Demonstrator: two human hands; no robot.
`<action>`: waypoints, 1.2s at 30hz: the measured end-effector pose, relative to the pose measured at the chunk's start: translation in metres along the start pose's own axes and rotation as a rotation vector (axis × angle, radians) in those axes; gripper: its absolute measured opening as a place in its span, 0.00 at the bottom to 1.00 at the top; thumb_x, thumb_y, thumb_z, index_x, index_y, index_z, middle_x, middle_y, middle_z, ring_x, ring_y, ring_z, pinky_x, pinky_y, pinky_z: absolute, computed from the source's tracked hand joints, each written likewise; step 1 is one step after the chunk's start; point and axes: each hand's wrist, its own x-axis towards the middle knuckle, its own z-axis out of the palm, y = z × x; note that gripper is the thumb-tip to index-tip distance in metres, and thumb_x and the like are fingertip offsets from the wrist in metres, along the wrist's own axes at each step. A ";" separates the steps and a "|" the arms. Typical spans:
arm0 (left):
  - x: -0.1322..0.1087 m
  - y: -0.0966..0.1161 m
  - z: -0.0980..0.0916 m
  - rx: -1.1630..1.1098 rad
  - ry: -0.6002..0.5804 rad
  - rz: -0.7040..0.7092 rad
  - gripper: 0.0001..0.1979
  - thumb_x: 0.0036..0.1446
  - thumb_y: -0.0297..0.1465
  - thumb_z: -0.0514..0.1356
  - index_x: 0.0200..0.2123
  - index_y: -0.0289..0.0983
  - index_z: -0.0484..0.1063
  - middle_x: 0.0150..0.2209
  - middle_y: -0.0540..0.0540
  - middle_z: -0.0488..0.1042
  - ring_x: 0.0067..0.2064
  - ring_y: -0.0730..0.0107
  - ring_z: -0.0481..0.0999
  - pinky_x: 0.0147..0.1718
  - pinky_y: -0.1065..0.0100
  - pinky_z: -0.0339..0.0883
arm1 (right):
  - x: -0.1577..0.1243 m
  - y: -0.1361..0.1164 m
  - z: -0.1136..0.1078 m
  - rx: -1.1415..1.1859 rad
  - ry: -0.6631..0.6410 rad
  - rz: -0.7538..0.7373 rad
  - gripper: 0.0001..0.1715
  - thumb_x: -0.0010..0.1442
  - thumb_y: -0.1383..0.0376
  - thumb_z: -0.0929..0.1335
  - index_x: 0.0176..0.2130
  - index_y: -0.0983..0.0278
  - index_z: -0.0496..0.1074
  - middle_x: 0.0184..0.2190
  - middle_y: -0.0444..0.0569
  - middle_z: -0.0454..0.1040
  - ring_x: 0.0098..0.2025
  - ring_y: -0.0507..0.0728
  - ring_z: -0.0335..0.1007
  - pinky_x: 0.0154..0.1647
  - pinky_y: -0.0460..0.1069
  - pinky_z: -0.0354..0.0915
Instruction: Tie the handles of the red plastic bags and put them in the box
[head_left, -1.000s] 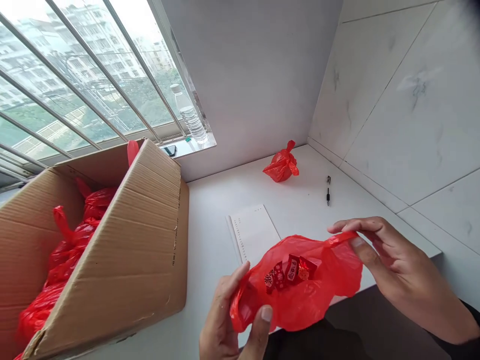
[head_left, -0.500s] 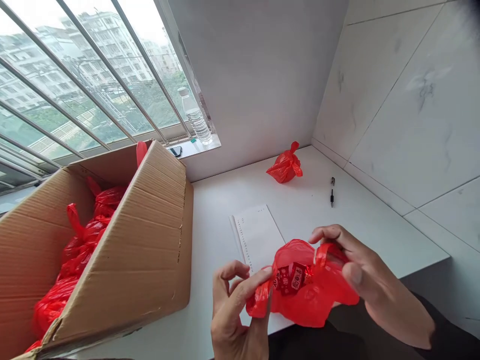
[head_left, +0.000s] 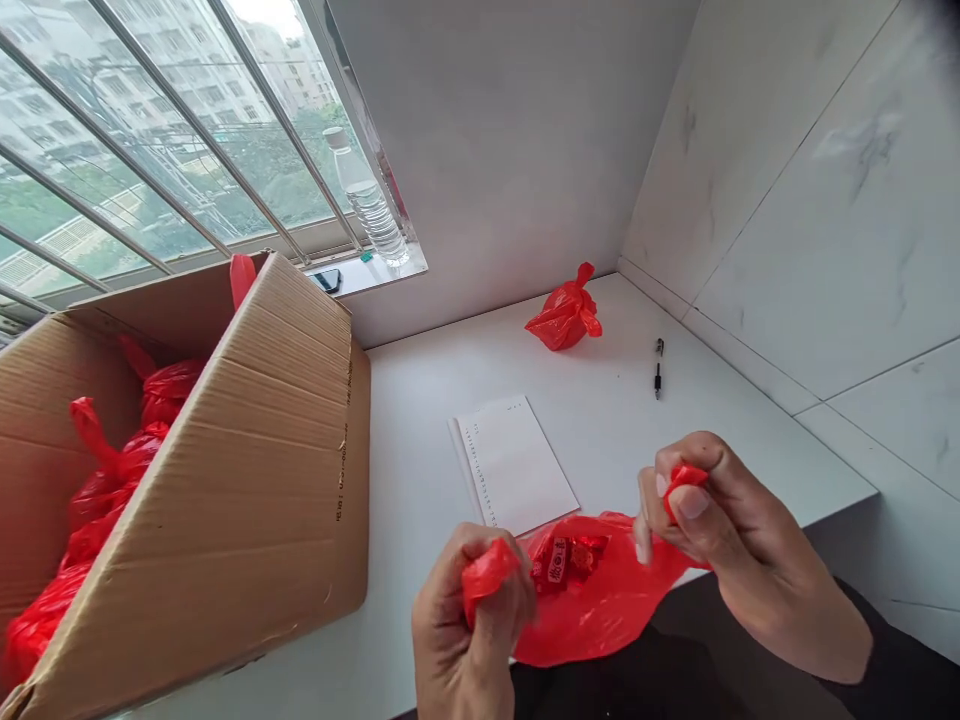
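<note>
A red plastic bag (head_left: 592, 620) hangs stretched between my two hands at the table's near edge. Small red printed packets (head_left: 566, 562) show through its open mouth; the print is too small to read. My left hand (head_left: 469, 620) is closed in a fist around one handle of the bag, with a bunch of red film sticking out above the thumb. My right hand (head_left: 724, 525) grips the other handle, pinched between thumb and fingers. Just beyond the bag lies a notepad (head_left: 517, 465) with a bare white page.
On the left a large cardboard box (head_left: 247, 480) stands open, with several knotted red bags (head_left: 120, 470) inside. Another tied red bag (head_left: 566, 312) sits at the back of the white table (head_left: 420, 400). A pen (head_left: 658, 380) lies at right. A water bottle (head_left: 371, 205) and phone (head_left: 326, 281) rest on the sill.
Both hands have tightened from a loose hold on the bag's rim to closed grips on its handles. The bag is pulled wider and flatter. My view has shifted slightly.
</note>
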 end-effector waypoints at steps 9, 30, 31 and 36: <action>0.003 0.000 0.008 0.293 -0.330 0.125 0.13 0.65 0.41 0.56 0.38 0.42 0.77 0.31 0.45 0.74 0.32 0.63 0.72 0.32 0.66 0.66 | 0.014 -0.010 0.025 -0.221 -0.179 -0.216 0.06 0.67 0.67 0.67 0.44 0.55 0.69 0.35 0.40 0.73 0.34 0.48 0.68 0.36 0.43 0.64; -0.010 -0.009 0.027 0.356 -0.133 0.115 0.19 0.58 0.38 0.63 0.53 0.44 0.74 0.46 0.40 0.77 0.46 0.54 0.76 0.43 0.61 0.73 | 0.012 -0.024 0.023 -0.656 -0.130 -0.443 0.26 0.72 0.54 0.57 0.66 0.51 0.62 0.57 0.53 0.64 0.62 0.62 0.58 0.61 0.58 0.66; -0.013 -0.011 0.030 0.395 -0.163 0.136 0.17 0.57 0.38 0.63 0.51 0.45 0.76 0.46 0.40 0.78 0.46 0.53 0.77 0.41 0.62 0.73 | 0.014 -0.025 0.025 -0.701 -0.137 -0.495 0.25 0.72 0.55 0.58 0.64 0.51 0.65 0.60 0.53 0.62 0.65 0.63 0.54 0.66 0.62 0.59; -0.017 -0.012 0.027 0.371 -0.173 0.063 0.10 0.56 0.42 0.64 0.32 0.42 0.79 0.29 0.45 0.77 0.28 0.63 0.73 0.25 0.67 0.67 | 0.014 -0.024 0.022 -0.696 -0.251 -0.424 0.26 0.67 0.51 0.65 0.62 0.52 0.67 0.57 0.51 0.66 0.62 0.63 0.60 0.68 0.63 0.57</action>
